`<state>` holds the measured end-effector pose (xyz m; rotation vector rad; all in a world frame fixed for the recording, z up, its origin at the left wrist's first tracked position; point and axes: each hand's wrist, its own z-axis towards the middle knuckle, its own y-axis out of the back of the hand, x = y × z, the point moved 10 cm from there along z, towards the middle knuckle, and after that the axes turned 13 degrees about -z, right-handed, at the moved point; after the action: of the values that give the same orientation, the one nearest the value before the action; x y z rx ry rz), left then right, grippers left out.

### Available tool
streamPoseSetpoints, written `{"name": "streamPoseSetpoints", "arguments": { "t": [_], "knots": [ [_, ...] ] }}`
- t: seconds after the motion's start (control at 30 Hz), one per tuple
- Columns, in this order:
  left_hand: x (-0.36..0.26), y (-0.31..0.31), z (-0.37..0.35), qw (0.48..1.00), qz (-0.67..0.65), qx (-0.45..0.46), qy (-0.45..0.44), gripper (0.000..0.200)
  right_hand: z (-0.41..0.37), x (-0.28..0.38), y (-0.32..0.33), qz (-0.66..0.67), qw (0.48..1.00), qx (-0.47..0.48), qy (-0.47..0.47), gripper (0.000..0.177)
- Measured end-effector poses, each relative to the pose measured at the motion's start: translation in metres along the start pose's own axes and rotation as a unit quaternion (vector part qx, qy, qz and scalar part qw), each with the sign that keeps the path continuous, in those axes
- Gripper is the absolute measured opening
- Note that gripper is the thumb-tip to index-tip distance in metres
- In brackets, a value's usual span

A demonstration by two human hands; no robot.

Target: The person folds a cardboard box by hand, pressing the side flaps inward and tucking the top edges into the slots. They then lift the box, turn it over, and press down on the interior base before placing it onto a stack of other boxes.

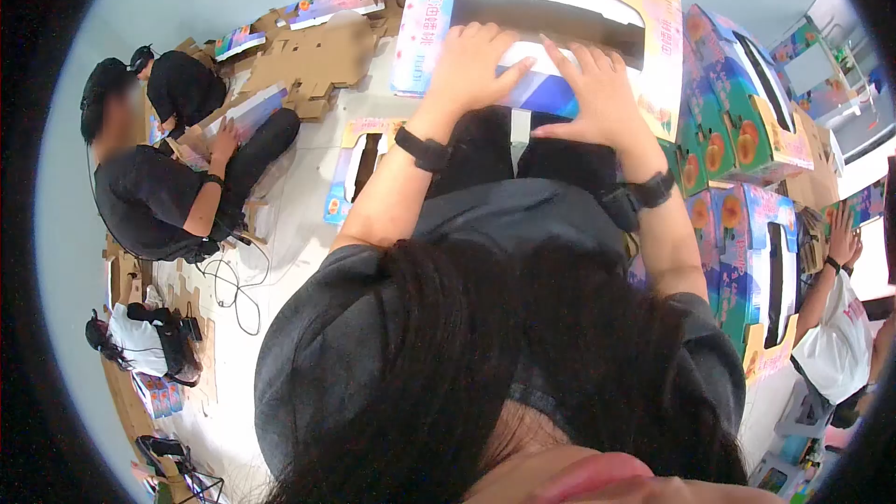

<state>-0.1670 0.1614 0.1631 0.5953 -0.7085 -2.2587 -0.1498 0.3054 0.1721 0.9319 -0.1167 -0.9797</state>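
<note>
Peach carton [540,93] sits just past the lap [567,157], bare brown cardboard inside its cutout window [569,26]; left hand [474,65] and right hand [597,89] both lie spread wide on it, gripping nothing.

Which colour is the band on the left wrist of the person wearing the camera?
The band is black; the head view shows it.

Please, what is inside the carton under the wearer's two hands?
Inside the carton, brown cardboard shows, partly in shadow. The left hand, the right hand and the near panel cover the nearer part, so anything there cannot be seen.
</note>
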Motion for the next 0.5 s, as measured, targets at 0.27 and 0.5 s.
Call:
{"name": "streamPoseSetpoints", "arguments": {
  "t": [0.27, 0.5],
  "knots": [
    [-0.011, 0.023, 0.003, 0.997, -0.063, -0.052, -0.016, 0.057, 0.002, 0.003, -0.018, -0.02, 0.999, 0.046, -0.01, 0.103],
    [0.007, 0.045, -0.028, 0.983, -0.061, -0.147, 0.096, 0.062, -0.001, -0.003, -0.013, -0.009, 0.999, 0.03, -0.031, 0.102]
  ]
}}
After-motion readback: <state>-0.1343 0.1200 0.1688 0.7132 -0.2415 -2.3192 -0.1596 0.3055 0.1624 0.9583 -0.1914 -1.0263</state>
